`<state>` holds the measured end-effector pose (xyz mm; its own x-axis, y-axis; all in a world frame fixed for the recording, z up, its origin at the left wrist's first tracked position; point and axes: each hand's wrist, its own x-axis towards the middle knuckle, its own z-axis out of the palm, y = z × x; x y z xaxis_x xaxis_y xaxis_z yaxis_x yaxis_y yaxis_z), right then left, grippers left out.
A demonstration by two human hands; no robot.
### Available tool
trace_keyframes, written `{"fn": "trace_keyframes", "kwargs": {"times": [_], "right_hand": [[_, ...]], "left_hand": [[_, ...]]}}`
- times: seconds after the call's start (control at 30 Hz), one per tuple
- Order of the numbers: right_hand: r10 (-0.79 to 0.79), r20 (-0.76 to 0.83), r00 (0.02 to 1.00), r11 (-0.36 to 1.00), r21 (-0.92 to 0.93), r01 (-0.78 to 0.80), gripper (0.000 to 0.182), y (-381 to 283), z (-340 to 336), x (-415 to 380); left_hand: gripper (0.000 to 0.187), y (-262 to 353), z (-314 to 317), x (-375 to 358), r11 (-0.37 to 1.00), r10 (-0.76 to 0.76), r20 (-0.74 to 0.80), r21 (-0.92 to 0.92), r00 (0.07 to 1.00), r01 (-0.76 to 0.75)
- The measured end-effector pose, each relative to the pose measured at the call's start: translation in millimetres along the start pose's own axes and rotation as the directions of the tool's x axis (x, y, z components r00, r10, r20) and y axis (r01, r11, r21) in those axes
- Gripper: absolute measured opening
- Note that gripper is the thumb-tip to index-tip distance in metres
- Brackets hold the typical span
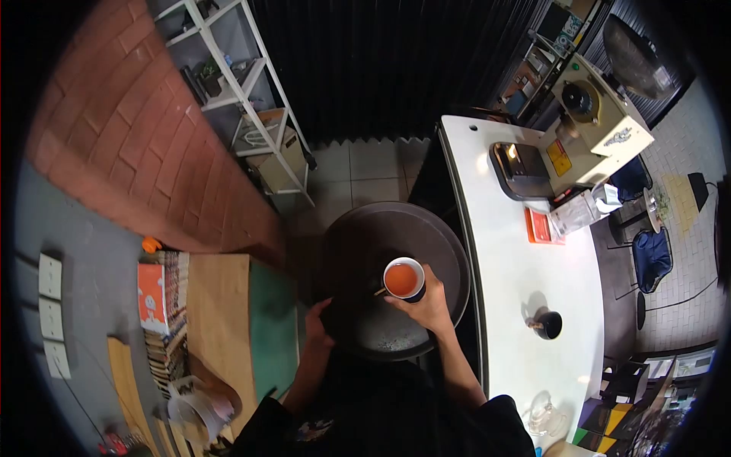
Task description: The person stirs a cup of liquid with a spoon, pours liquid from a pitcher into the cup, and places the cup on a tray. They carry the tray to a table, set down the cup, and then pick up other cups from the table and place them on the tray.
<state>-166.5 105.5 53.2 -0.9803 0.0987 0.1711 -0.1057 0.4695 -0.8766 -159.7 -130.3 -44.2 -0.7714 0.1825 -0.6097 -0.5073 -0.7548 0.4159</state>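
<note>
My right hand [430,305] is wrapped round a cup [404,279] with a white rim and a dark outside, holding orange-red liquid. The cup is upright above a large round dark tray or tabletop [381,225]. My left hand [318,324] is at the lower left edge of that round surface, dim against it; one finger points up and right, and whether it grips anything cannot be made out. A small light stick-like piece [380,292] shows just left of the cup.
A white counter [502,282] on the right bears a cream machine [590,126], a black cup [548,325] and a clear glass vessel [543,415]. On the left stand a wooden cabinet [219,305], books [161,354] and a white shelf rack [251,99] beside a brick wall.
</note>
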Motion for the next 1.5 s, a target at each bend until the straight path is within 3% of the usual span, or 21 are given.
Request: {"fn": "trace_keyframes", "kwargs": {"times": [0.17, 0.2, 0.3, 0.37, 0.47, 0.53, 0.57, 0.63, 0.7, 0.73, 0.77, 0.8, 0.83, 0.9, 0.97, 1.1, 1.17, 1.23, 1.27, 1.43, 1.5], "right_hand": [[-0.13, 0.121, 0.984, 0.992, 0.02, 0.128, 0.082, -6.8, -10.4, 55.7], [-0.075, 0.173, 0.982, 0.997, 0.038, 0.069, 0.087, -12.4, -19.9, 63.9], [-0.031, 0.052, 0.998, 0.999, -0.037, 0.033, 0.067, -5.4, -39.5, 88.7], [0.064, -0.177, 0.982, 0.998, 0.016, -0.062, 0.047, 19.3, -40.7, 105.9], [0.153, -0.308, 0.939, 0.987, -0.003, -0.161, 0.041, 78.2, -38.0, 139.8], [0.301, -0.293, 0.908, 0.954, 0.102, -0.283, 0.045, 108.9, -32.3, 166.1], [0.299, -0.302, 0.905, 0.954, 0.106, -0.28, 0.045, 117.9, -30.2, 178.7], [0.503, -0.09, 0.859, 0.782, 0.47, -0.409, 0.048, 120.9, -25.6, 212.0], [0.549, -0.048, 0.834, 0.71, 0.554, -0.435, 0.054, 110.1, -27.0, 242.4], [0.591, 0.001, 0.807, 0.628, 0.628, -0.461, 0.06, 107.8, -28.7, 260.0], [0.603, -0.064, 0.795, 0.697, 0.527, -0.486, 0.067, 117.4, -28.5, 276.6], [0.636, -0.1, 0.766, 0.68, 0.543, -0.493, 0.067, 117.4, -29.0, 294.3], [0.662, -0.136, 0.737, 0.665, 0.56, -0.494, 0.067, 117.4, -30.2, 313.3], [0.604, -0.196, 0.773, 0.735, 0.512, -0.444, 0.064, 147.8, -32.2, 355.9], [0.605, -0.239, 0.76, 0.713, 0.588, -0.382, 0.062, 161.3, -35.8, 382.6], [0.681, -0.332, 0.653, 0.712, 0.506, -0.486, 0.054, 165.8, -50.4, 445.4], [0.625, -0.361, 0.692, 0.766, 0.454, -0.455, 0.051, 175.2, -61.9, 468.4], [0.586, -0.327, 0.742, 0.767, 0.518, -0.378, 0.05, 195.7, -68.3, 489.4], [0.636, -0.412, 0.653, 0.759, 0.485, -0.434, 0.049, 203.6, -67.8, 492.5], [0.67, -0.524, 0.525, 0.739, 0.541, -0.403, 0.052, 228.2, -85.5, 524.3], [0.68, -0.563, 0.47, 0.732, 0.564, -0.383, 0.054, 241.2, -92.6, 537.0]], "left_hand": [[0.028, 54.2, 10.9, 49.2, 1.0, 0.006, 0.007, 0.024, 1.0, -0.006], [0.028, 64.7, 14.9, 55.5, 0.999, -0.002, 0.012, 0.034, 1.0, 0.002], [0.025, 88.5, 29.5, 79.3, 0.996, -0.06, 0.068, -0.068, 0.996, 0.065], [0.026, 96.2, 30.4, 95.6, 0.998, -0.005, 0.09, -0.068, 0.996, 0.012], [0.027, 111.1, 33.4, 133.0, 0.995, -0.07, 0.137, -0.06, 0.988, 0.079], [0.027, 121.0, 48.9, 155.4, 0.995, -0.081, 0.124, -0.041, 0.989, 0.087], [0.027, 126.1, 57.7, 167.2, 0.996, -0.085, 0.105, -0.03, 0.991, 0.089], [0.027, 134.9, 78.7, 192.5, 0.995, -0.094, 0.078, -0.031, 0.993, 0.097], [0.027, 145.8, 98.3, 224.6, 0.995, -0.093, 0.057, -0.041, 0.994, 0.095], [0.028, 150.9, 105.9, 242.6, 0.992, -0.105, 0.158, -0.055, 0.982, 0.115], [0.029, 155.0, 114.4, 259.7, 0.988, -0.115, 0.256, -0.068, 0.96, 0.137], [0.029, 161.2, 128.7, 272.5, 0.989, -0.106, 0.267, -0.068, 0.958, 0.128], [0.03, 168.5, 146.2, 284.8, 0.995, -0.085, 0.262, -0.023, 0.961, 0.094], [0.031, 182.0, 184.4, 316.3, 0.999, -0.047, 0.264, 0.024, 0.963, 0.042], [0.033, 197.4, 215.4, 345.9, 0.988, 0.007, 0.121, 0.152, 0.993, -0.026], [0.037, 219.7, 270.0, 404.0, 0.995, -0.066, 0.182, 0.091, 0.981, 0.05], [0.038, 227.1, 292.1, 434.1, 0.993, -0.118, 0.288, 0.052, 0.95, 0.107], [0.039, 228.3, 308.4, 465.7, 0.992, -0.124, 0.319, 0.067, 0.94, 0.108], [0.04, 227.6, 316.2, 480.8, 0.992, -0.121, 0.343, 0.078, 0.932, 0.1], [0.045, 227.8, 404.3, 525.8, 0.957, -0.216, 0.308, 0.256, 0.927, 0.138], [0.046, 224.7, 432.5, 557.4, 0.911, -0.214, 0.161, 0.389, 0.963, 0.138]]}}
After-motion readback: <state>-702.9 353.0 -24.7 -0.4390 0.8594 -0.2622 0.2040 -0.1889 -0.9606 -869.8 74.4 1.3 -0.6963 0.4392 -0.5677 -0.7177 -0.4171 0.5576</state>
